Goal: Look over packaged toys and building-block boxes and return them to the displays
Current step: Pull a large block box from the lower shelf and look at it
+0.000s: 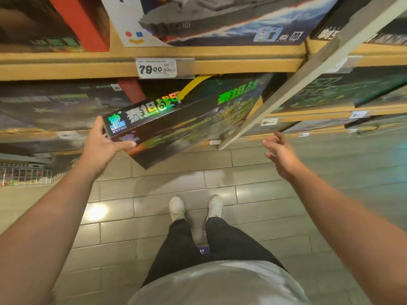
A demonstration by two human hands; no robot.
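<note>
My left hand [100, 144] has its grip closed on the near corner of a flat, glossy dark cardboard building-block box [176, 124], thumb on its face, the box tilted with its far end pushed into the middle wooden shelf [66, 67]. Holographic green characters shine along its narrow side, above a code reading roughly "KY7221". My right hand [280, 154] is off the box, fingers loosely spread, holding nothing. A white price tag [157, 68] reads "79.00"; above it stands a warship box [220, 18] marked "101". A pale upright post [308, 71] crosses beside the box's right edge. Grey floor tiles [154, 216] lie below.
</note>
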